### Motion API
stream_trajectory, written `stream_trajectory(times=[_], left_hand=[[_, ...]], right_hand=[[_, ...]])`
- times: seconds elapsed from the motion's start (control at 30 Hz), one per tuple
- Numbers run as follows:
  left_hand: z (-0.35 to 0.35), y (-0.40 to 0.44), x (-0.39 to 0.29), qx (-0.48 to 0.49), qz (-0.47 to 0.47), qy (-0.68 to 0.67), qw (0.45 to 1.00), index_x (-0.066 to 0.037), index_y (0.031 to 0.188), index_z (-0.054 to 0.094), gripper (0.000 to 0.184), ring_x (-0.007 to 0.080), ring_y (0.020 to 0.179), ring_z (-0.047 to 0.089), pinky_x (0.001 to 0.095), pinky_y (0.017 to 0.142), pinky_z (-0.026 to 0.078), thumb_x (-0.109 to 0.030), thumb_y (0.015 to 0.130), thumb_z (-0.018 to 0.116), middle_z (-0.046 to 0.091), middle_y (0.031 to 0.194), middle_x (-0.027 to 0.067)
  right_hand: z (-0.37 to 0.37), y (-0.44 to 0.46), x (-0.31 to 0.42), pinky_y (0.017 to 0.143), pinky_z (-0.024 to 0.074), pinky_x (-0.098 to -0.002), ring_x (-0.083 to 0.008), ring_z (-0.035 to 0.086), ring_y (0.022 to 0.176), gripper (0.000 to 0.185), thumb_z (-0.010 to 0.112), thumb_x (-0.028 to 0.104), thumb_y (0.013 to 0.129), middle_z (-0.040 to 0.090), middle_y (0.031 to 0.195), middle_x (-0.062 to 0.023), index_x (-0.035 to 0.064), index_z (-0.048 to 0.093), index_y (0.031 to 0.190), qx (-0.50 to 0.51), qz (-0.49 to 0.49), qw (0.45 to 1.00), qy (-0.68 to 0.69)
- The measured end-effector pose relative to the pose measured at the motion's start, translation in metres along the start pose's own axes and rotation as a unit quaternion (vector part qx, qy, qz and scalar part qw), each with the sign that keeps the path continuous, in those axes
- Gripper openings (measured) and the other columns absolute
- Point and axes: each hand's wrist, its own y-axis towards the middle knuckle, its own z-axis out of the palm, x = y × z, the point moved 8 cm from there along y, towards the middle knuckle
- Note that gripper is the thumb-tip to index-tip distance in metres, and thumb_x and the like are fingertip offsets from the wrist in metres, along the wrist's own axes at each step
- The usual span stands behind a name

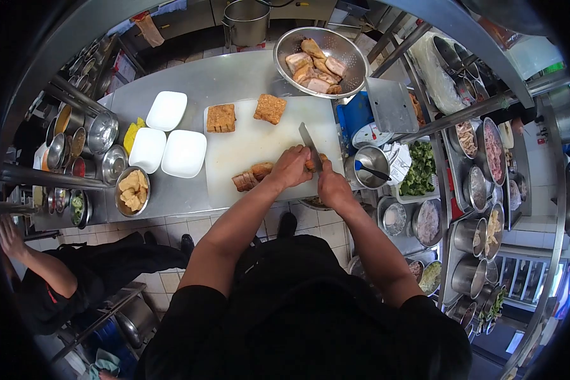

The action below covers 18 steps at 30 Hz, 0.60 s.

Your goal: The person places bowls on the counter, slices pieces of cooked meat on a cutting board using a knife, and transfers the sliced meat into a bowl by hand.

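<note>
In my right hand [334, 188] is a kitchen knife [309, 140], its blade angled away from me over the white cutting board [240, 149]. My left hand [291, 166] presses with bent fingers on a browned piece of meat [310, 165] beside the blade; the hand partly hides it. Left of that hand lie cut chunks of meat [244, 182] on the board's near side. Farther back on the board rest two square, crisp-skinned blocks of meat, one on the left [221, 118] and one near the middle [270, 108].
A colander [286, 73] of meat pieces stands behind the board. Three white dishes [183, 154] and a bowl of golden chunks [132, 191] sit left. A blue scale [354, 117], a steel pot [371, 166] and leafy greens [419, 166] are right. Another person's arm [41, 263] shows at left.
</note>
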Motion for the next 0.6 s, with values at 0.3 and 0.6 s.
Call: stream_trajectory(times=[0.3, 0.6], left_hand=[[0.006, -0.002, 0.006, -0.016, 0.016, -0.047, 0.999, -0.004, 0.099, 0.049, 0.048, 0.0401, 0.096, 0.058, 0.0464, 0.084, 0.048, -0.017, 0.067, 0.082, 0.057, 0.097, 0.0193], [-0.017, -0.002, -0.021, -0.132, 0.048, 0.037, 0.989, -0.005, 0.108, 0.054, 0.051, 0.0370, 0.098, 0.058, 0.0430, 0.086, 0.049, -0.016, 0.066, 0.081, 0.059, 0.100, 0.0166]], right_hand=[[0.037, -0.012, -0.033, 0.083, 0.0485, -0.0598, -0.0527, 0.064, 0.093, 0.026, 0.045, 0.012, 0.094, 0.065, 0.093, -0.0377, -0.0041, 0.039, 0.114, 0.080, 0.017, 0.996, -0.022], [-0.018, -0.010, -0.027, 0.074, 0.0467, -0.0631, -0.0543, 0.063, 0.080, 0.021, 0.044, 0.018, 0.100, 0.063, 0.078, -0.0349, 0.0020, 0.037, 0.111, -0.053, 0.017, 0.998, -0.012]])
